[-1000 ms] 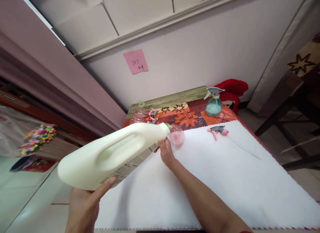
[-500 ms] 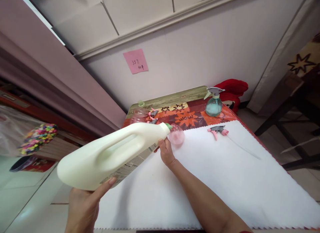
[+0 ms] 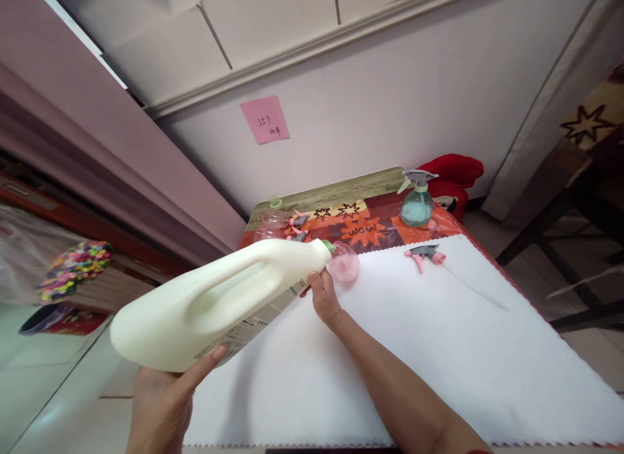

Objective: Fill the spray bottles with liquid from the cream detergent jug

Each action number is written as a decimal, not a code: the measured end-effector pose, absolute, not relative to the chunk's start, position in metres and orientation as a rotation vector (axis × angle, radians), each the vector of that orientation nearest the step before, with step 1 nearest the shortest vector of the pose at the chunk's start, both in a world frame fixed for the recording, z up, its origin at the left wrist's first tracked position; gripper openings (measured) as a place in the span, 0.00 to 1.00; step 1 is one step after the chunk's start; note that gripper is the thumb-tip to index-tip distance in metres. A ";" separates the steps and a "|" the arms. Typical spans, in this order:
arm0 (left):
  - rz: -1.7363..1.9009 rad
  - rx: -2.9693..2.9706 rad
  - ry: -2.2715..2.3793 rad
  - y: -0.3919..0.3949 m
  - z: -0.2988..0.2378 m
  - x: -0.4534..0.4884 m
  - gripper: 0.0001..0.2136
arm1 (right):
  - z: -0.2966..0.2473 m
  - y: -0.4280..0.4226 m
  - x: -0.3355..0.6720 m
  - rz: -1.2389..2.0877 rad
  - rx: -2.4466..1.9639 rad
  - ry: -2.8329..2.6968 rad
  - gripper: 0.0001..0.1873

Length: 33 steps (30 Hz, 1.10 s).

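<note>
My left hand (image 3: 163, 402) grips the base of a big cream-white jug (image 3: 214, 301) with a moulded handle and a printed label. The jug is tipped nearly level, its green-rimmed mouth against the opening of a small round pink bottle (image 3: 345, 264) on the white cloth (image 3: 439, 350). My right hand (image 3: 324, 298) is closed around the jug's neck just beside that pink bottle. A loose grey and pink spray head (image 3: 424, 253) with a long thin tube lies on the cloth to the right.
A teal spray bottle (image 3: 416, 203) stands at the table's far right edge, with a red object (image 3: 453, 171) behind it. Clear bottles and spare spray heads (image 3: 287, 223) lie at the far left. A pink note (image 3: 266, 119) hangs on the wall. Dark chair legs (image 3: 560, 233) stand right.
</note>
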State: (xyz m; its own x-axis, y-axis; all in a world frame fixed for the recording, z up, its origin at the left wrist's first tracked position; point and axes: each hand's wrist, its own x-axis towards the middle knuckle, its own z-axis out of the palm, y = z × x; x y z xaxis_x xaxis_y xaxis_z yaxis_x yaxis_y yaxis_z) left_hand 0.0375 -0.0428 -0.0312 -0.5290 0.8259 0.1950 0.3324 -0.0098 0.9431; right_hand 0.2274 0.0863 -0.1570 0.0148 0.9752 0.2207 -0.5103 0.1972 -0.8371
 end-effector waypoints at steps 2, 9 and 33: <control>1.558 1.217 1.843 -0.043 -0.031 0.037 0.34 | -0.157 0.086 0.227 1.285 -0.637 -0.937 0.30; 1.548 1.215 1.848 -0.042 -0.031 0.038 0.34 | -0.157 0.086 0.227 1.276 -0.633 -0.943 0.28; 1.532 1.238 1.914 -0.043 -0.028 0.039 0.33 | -0.157 0.086 0.227 1.277 -0.645 -0.948 0.28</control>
State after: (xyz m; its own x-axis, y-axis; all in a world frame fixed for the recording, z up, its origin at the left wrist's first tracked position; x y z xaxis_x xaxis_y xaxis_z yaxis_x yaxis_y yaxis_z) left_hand 0.0388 -0.0429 -0.0282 -0.5321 0.8188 0.2154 0.3893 0.0107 0.9210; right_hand 0.2273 0.0859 -0.1566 0.0167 0.9740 0.2261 -0.4984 0.2042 -0.8426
